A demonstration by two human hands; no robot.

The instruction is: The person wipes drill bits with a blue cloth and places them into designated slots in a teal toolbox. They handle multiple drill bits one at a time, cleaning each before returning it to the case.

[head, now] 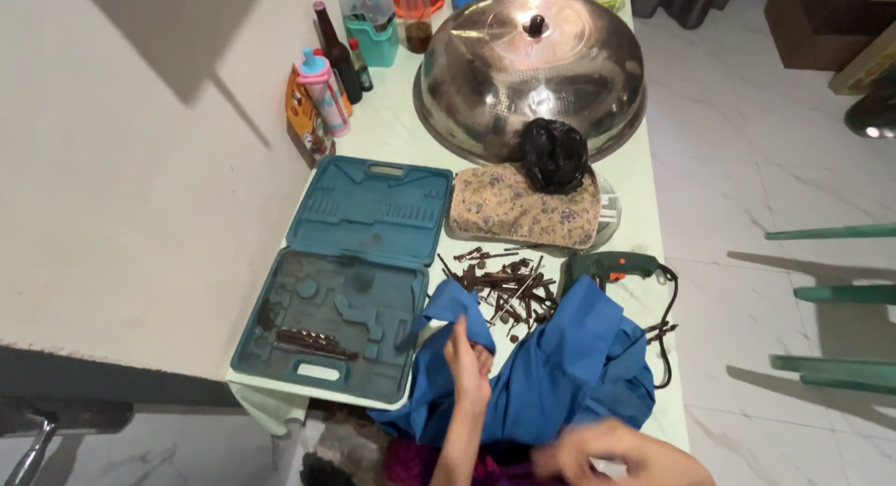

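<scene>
A blue cloth (560,365) lies bunched at the table's near edge. My left hand (469,365) rests on its left part, fingers curled into the fabric. My right hand (607,449), blurred, grips the cloth's lower edge near the bottom of the view. Just beyond the cloth lies a pile of rusty drill bits and screws (504,290). A green power drill (611,267) with a black cord lies partly under the cloth's far right side. To the left, a teal plastic tool case (350,271) lies wide open, with a few dark bits in its lower tray.
A big steel dome lid (532,66) stands at the back, with a black bag (553,154) and a flowered cloth bundle (523,206) in front. Bottles (327,84) and containers line the wall at the back left. Green chair rails (831,299) stand on the marble floor at right.
</scene>
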